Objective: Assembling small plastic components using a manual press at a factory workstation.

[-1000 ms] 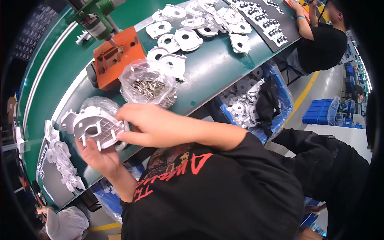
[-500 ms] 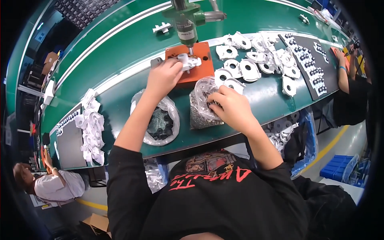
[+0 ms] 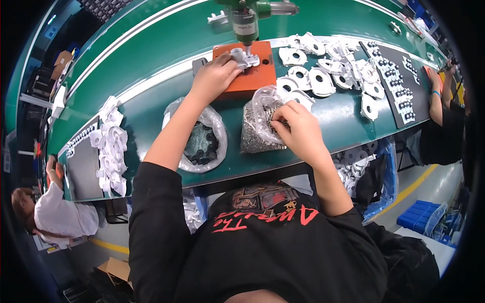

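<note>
Left hand (image 3: pixel 214 76) grips white plastic housing (image 3: pixel 247 60) at orange fixture (image 3: pixel 260 81); right hand (image 3: pixel 299 126) among bagged metal fasteners (image 3: pixel 256 140), grasp indeterminable; step judged fastener-picking, next move requiring one separated

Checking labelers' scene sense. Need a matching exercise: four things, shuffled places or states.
1. left hand
2. right hand
3. bag of black parts
4. orange block

A. under the green machine
B. at the mouth of the bag of metal pieces
C. gripping a white part
D. on the green bench

Pairs: 1-C, 2-B, 3-D, 4-A
</note>
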